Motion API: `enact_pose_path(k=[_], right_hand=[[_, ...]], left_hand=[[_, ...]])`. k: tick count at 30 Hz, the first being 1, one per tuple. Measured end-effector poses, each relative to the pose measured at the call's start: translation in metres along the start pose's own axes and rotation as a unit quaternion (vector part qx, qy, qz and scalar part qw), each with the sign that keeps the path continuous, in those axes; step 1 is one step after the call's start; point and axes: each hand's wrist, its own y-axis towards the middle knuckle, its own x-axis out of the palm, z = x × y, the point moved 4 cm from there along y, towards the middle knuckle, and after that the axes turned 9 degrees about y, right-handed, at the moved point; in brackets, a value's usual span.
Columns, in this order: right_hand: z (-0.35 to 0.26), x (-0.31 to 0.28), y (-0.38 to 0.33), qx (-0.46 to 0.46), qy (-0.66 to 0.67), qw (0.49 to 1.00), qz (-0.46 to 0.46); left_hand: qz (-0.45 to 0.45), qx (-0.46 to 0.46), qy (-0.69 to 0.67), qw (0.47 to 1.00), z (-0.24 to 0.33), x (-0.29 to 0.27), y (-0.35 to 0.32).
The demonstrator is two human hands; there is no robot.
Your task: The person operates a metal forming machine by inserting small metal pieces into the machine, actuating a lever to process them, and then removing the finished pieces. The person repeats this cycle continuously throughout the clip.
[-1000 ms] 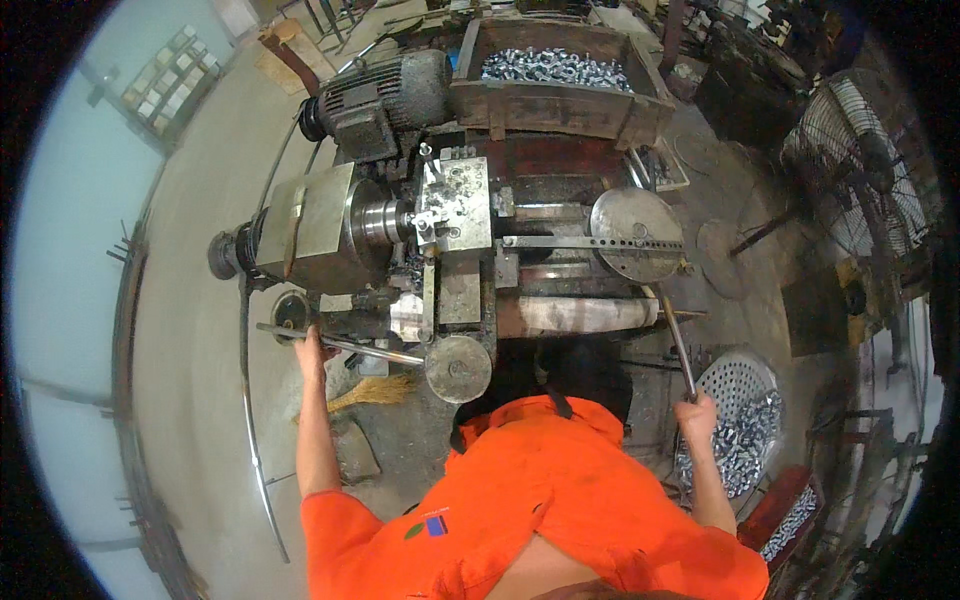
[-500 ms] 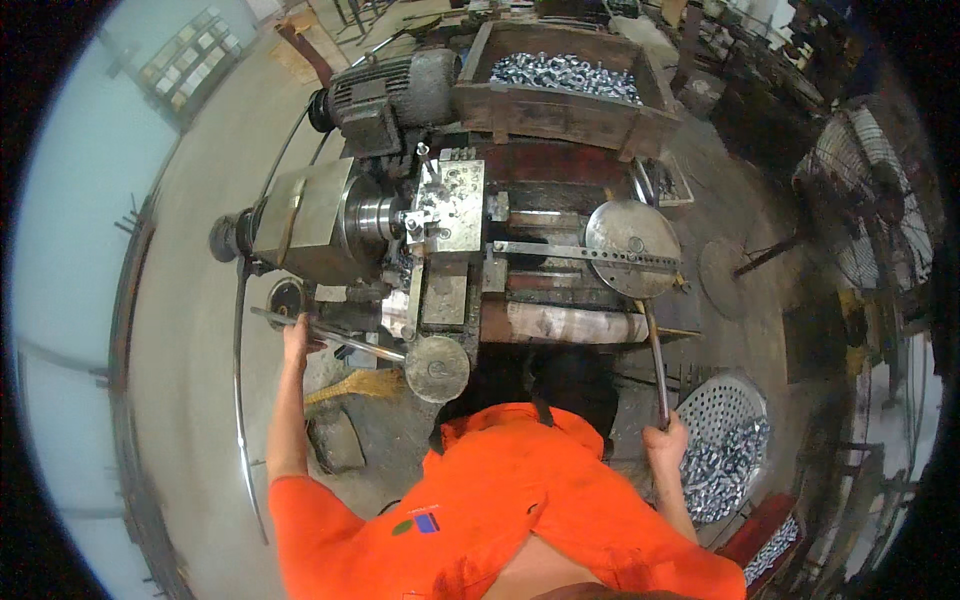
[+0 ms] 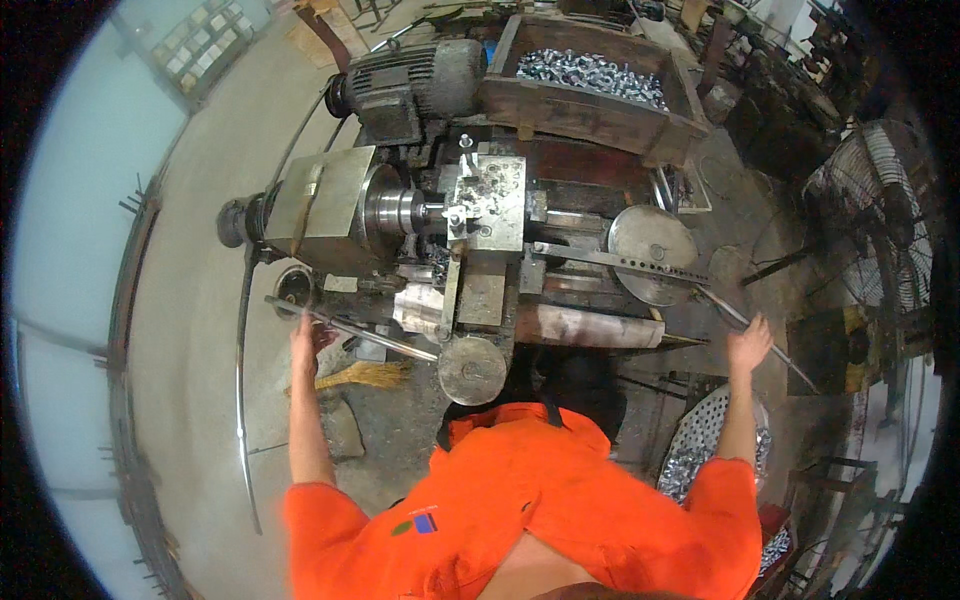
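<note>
Left hand [image 3: 308,338]: left of the frame, at the left lever, fingers partly curled; whether they close on it I cannot tell.
Left lever [image 3: 385,342]: left of centre, running to the small disc [image 3: 472,372]; probably rigid, smooth metal, best held toward its outer end for leverage.
Right lever [image 3: 720,304]: right of centre, beside the large disc [image 3: 652,236]; likely stiff, sturdy, slick if oily; a full-fist hold suits it.
Right hand [image 3: 749,343]: right of the frame, wrapped round the right lever partway along.

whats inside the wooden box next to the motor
Inside the wooden box is a heap of small shiny metal parts. Whatever lies beneath the top layer is covered.
</note>
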Motion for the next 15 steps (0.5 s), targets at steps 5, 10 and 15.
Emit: enact_pose_path(k=[5, 10, 15], right_hand=[[-0.064, -0.013, -0.082, -0.079, 0.299, 0.951, 0.022], [-0.084, -0.001, -0.128, -0.038, 0.315, 0.932, -0.178], [-0.108, -0.012, -0.138, -0.047, 0.361, 0.902, -0.231]], left_hand=[[-0.027, 0.031, 0.446, 0.894, -0.106, -0.052, 0.04], [-0.109, 0.138, 0.749, 0.639, -0.076, 0.024, 0.008], [0.161, 0.118, 0.667, 0.718, -0.15, 0.032, 0.019]])
